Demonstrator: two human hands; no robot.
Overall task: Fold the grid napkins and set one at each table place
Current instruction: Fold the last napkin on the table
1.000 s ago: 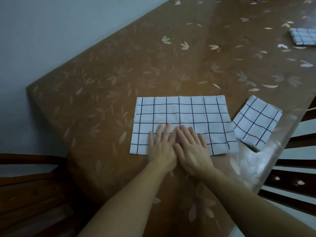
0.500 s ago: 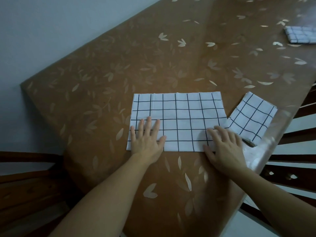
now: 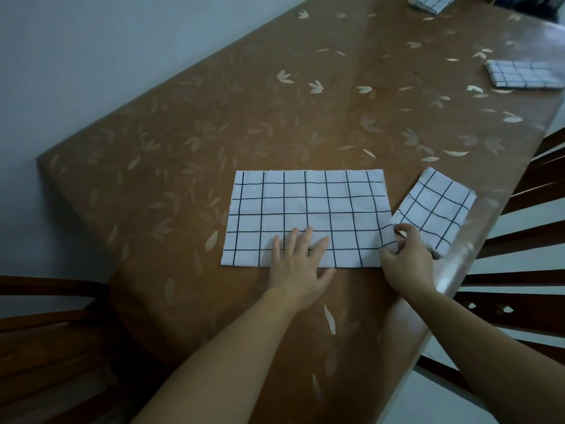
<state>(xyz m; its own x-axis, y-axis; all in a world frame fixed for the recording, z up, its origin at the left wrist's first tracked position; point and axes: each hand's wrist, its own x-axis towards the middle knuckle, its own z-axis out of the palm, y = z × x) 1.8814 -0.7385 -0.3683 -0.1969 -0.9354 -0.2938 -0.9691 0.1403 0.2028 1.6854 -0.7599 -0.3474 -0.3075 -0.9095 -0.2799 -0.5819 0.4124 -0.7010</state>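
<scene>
The task seems to be past its middle, but it is not finished. On the brown table [image 3: 214, 117] a long napkin [image 3: 305, 203] with a black grid lies flat as a wide rectangle near the person's edge. It is probably folded once, though the layers are hard to tell from above. The left hand [image 3: 298, 261] rests on its near edge, about the middle, with the fingers straight and spread, and presses the cloth down. The right hand [image 3: 403, 261] has its fingers curled and pinches the near right corner of the same napkin. From this grip, the next fold is likely about to begin, with the right end going over to the left to make a small square. Just beside the right end, touching or almost touching it, lies a small folded napkin [image 3: 434, 206], turned at an angle, close to the table's right edge and in front of a dark wooden chair [image 3: 519, 304]. A second folded napkin [image 3: 526, 75] lies farther along that edge, well apart, and a third folded napkin [image 3: 431, 1] is at the far end, cut by the frame. So three places seem served. What is left is to finish this fold and set the napkin at its own place. Whether more napkins or places wait cannot be told, because part of the table is out of view.
</scene>
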